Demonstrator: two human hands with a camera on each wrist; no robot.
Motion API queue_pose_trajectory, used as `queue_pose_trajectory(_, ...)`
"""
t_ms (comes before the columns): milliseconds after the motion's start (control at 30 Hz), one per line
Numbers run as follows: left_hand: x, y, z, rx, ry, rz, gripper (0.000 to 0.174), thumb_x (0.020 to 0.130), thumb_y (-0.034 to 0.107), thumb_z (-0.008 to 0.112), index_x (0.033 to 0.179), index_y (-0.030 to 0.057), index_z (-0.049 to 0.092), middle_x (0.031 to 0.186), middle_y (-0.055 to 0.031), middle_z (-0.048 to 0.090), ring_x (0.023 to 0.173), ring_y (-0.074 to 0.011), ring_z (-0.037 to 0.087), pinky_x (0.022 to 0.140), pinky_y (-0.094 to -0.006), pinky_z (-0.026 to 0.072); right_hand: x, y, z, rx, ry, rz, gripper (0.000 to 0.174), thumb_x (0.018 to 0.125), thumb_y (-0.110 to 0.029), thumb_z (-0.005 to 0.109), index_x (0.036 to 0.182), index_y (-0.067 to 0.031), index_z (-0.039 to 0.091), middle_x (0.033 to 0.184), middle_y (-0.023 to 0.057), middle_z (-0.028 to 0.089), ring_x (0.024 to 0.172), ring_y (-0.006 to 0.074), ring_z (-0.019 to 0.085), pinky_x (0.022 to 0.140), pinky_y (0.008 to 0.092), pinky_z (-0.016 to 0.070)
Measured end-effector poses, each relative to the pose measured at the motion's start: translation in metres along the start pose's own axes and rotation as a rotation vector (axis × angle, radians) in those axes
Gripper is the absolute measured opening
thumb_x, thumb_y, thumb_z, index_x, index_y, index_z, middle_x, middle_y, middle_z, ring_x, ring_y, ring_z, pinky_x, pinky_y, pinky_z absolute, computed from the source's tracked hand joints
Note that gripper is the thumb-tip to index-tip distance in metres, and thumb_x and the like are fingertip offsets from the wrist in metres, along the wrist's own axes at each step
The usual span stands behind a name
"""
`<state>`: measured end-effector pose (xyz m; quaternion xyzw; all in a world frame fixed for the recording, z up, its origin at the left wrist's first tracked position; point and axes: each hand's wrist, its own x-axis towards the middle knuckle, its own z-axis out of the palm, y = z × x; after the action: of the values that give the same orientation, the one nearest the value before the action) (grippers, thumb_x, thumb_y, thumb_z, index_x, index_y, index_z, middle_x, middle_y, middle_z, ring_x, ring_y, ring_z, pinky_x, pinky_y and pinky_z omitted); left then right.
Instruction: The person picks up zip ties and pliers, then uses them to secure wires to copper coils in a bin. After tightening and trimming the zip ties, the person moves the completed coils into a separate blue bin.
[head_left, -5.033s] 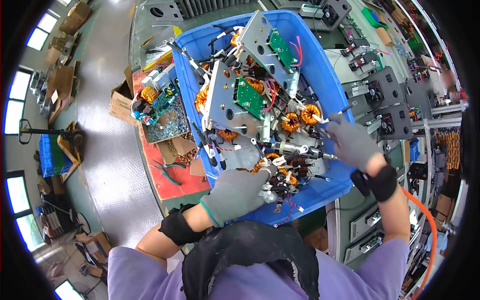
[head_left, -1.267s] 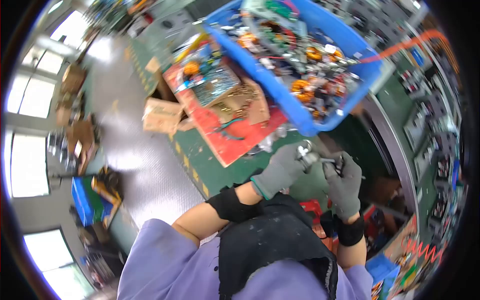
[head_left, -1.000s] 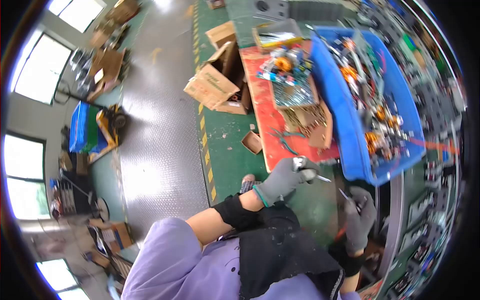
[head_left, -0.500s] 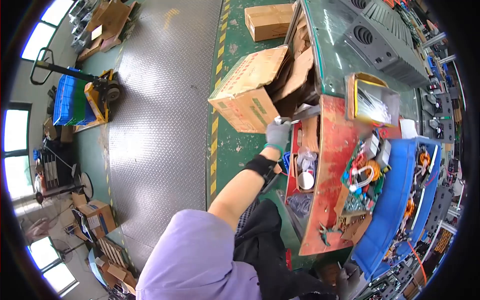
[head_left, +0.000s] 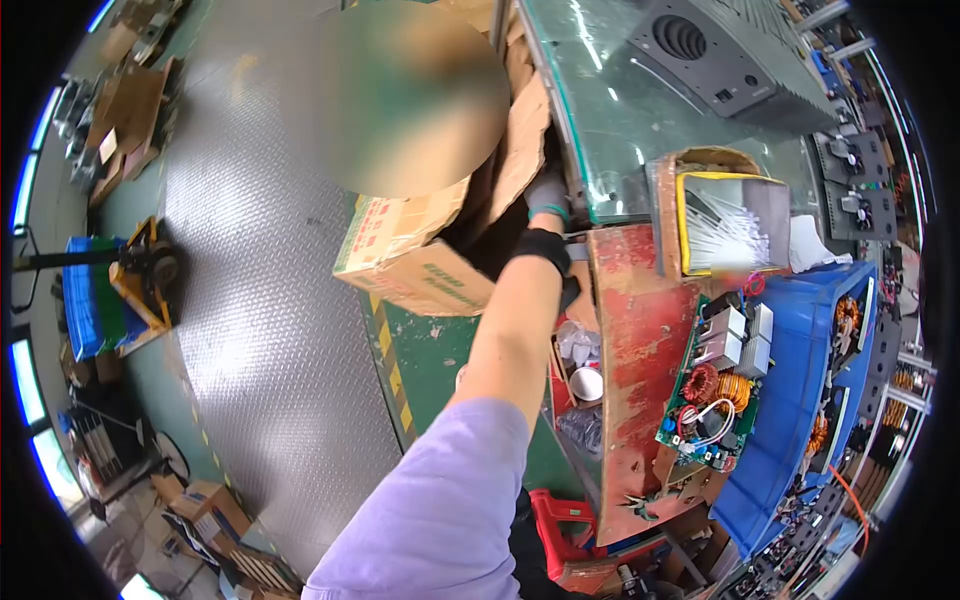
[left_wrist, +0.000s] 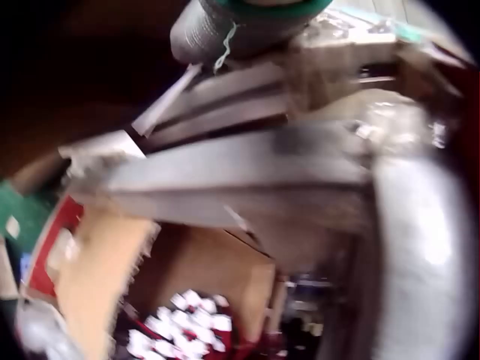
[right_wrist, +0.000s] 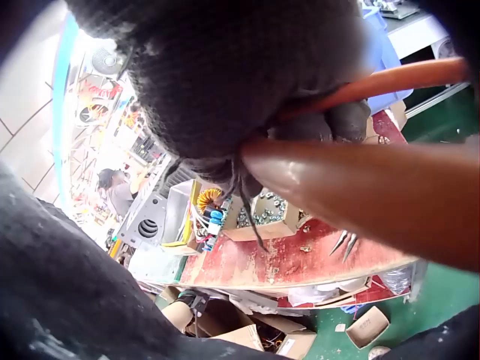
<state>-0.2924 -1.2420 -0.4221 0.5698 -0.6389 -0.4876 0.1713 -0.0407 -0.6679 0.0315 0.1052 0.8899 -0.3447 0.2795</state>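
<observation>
My left hand [head_left: 547, 192], in a grey glove with a green cuff, reaches down between a tall cardboard box [head_left: 415, 275] and the bench edge. Its fingers are hidden in shadow. Part of that glove [left_wrist: 225, 34] shows at the top of the left wrist view, above a blurred grey metal bar [left_wrist: 247, 169]. My right hand [right_wrist: 247, 82], dark-gloved, fills the upper part of the right wrist view and is out of the head view. A smooth orange-brown tapered shape [right_wrist: 375, 187] crosses close in front of it; I cannot tell whether the hand holds it.
The red bench top [head_left: 640, 370] bears a circuit board with coils [head_left: 715, 385], a box of white strips [head_left: 690, 240] and pliers [head_left: 640, 507]. A blue bin [head_left: 775, 390] stands beyond. Below sit a white cup [head_left: 586, 384] and a carton with white pieces [left_wrist: 259, 292].
Both hands were over the blue bin, then held small metal tools near the bench front. My left hand has since moved away to the cardboard box; the right has left the head view.
</observation>
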Motion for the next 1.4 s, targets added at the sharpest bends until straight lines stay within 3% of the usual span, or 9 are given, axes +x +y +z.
queue_pose_trajectory(33, 0.025, -0.016, 0.021, -0.514, -0.174, -0.161, 0.036, 0.093, 0.021, 0.045, 0.121, 0.0012, 0.056, 0.12, -0.0204, 0.06, 0.113, -0.0326, 0.057, 0.094, -0.0407, 0.0453, -0.002, 0.009, -0.001, 0.0, -0.02, -0.004, 0.045, 0.087, -0.028, 0.071, 0.12, -0.0033, 0.054, 0.097, 0.0052, 0.064, 0.08, 0.0122, 0.058, 0.071, 0.0255, 0.0485)
queue_pose_trajectory(200, 0.016, -0.042, -0.029, -0.417, -0.155, -0.222, 0.033, 0.092, 0.028, 0.049, 0.115, 0.0075, 0.059, 0.091, -0.0103, 0.06, 0.076, -0.0245, 0.054, 0.064, -0.0364, 0.0433, -0.015, 0.022, 0.004, 0.018, 0.056, 0.131, 0.045, 0.085, -0.024, 0.071, 0.12, -0.0011, 0.054, 0.104, 0.0077, 0.062, 0.091, 0.0146, 0.057, 0.083, 0.0287, 0.0459)
queue_pose_trajectory(367, -0.137, -0.015, -0.108, -0.569, -0.09, -0.176, 0.024, 0.091, 0.028, 0.051, 0.105, 0.0119, 0.061, 0.063, -0.0019, 0.052, 0.04, -0.0135, 0.042, 0.035, -0.0302, 0.032, -0.034, 0.051, 0.003, 0.209, 0.123, 0.115, 0.043, 0.084, -0.021, 0.072, 0.118, 0.0004, 0.056, 0.104, 0.007, 0.06, 0.093, 0.0145, 0.055, 0.084, 0.0281, 0.0443)
queue_pose_trajectory(500, -0.28, -0.019, -0.155, -0.693, -0.211, -0.244, 0.016, 0.089, 0.024, 0.055, 0.094, 0.0094, 0.059, 0.069, -0.0032, 0.055, 0.051, -0.0128, 0.05, 0.042, -0.0275, 0.0382, -0.06, 0.148, -0.023, 0.038, -0.03, 0.286, 0.068, 0.083, -0.024, 0.074, 0.138, -0.0024, 0.042, 0.108, 0.0071, 0.06, 0.097, 0.0133, 0.056, 0.089, 0.0238, 0.0428)
queue_pose_trajectory(567, -0.325, -0.117, -0.156, 0.265, -0.126, 0.698, 0.012, 0.089, 0.02, 0.057, 0.09, 0.0088, 0.06, 0.073, -0.0056, 0.058, 0.062, -0.015, 0.056, 0.052, -0.0319, 0.0467, -0.086, 0.191, -0.021, 0.185, 0.247, -0.163, 0.04, 0.081, -0.036, 0.071, 0.096, -0.0017, 0.059, 0.072, -0.0032, 0.05, 0.059, 0.0062, 0.044, 0.052, 0.0226, 0.0367)
queue_pose_trajectory(600, -0.358, -0.122, -0.172, 0.261, -0.162, 0.743, 0.012, 0.089, 0.02, 0.057, 0.09, 0.0088, 0.06, 0.073, -0.0056, 0.058, 0.062, -0.015, 0.056, 0.052, -0.0319, 0.0467, -0.105, 0.194, -0.031, 0.165, 0.266, -0.083, 0.054, 0.076, -0.049, 0.074, 0.097, -0.0023, 0.059, 0.075, -0.0025, 0.053, 0.06, 0.0067, 0.048, 0.052, 0.0226, 0.0378)
queue_pose_trajectory(700, -0.478, -0.111, -0.204, -0.112, -0.882, -0.59, 0.009, 0.087, 0.018, 0.062, 0.091, 0.013, 0.055, 0.078, -0.0056, 0.059, 0.062, -0.0119, 0.056, 0.047, -0.0282, 0.0449, -0.165, 0.231, -0.039, 0.445, 0.391, -0.06, 0.018, 0.082, -0.002, 0.057, 0.1, 0.0015, 0.056, 0.08, 0.001, 0.054, 0.069, 0.0071, 0.048, 0.061, 0.0228, 0.0406)
queue_pose_trajectory(833, -0.612, -0.135, -0.186, -0.164, -1.263, -0.841, 0.018, 0.089, 0.018, 0.057, 0.105, 0.009, 0.058, 0.079, -0.0041, 0.056, 0.057, -0.009, 0.047, 0.047, -0.0238, 0.0376, -0.249, 0.351, -0.06, 0.321, 0.639, 0.036, 0.01, 0.081, -0.007, 0.064, 0.087, -0.0005, 0.059, 0.071, 0.0027, 0.055, 0.066, 0.0092, 0.05, 0.059, 0.0259, 0.0414)
queue_pose_trajectory(1400, -1.185, -0.106, -0.143, 0.773, -2.232, 0.45, 0.024, 0.093, 0.013, 0.049, 0.109, 0.0027, 0.063, 0.09, -0.0018, 0.061, 0.082, -0.0114, 0.056, 0.071, -0.0273, 0.0454, -0.468, 0.577, -0.132, 0.456, 1.404, 0.411, 0.008, 0.081, -0.006, 0.064, 0.083, -0.0041, 0.057, 0.066, -0.0032, 0.048, 0.06, 0.0065, 0.042, 0.054, 0.0237, 0.0366)
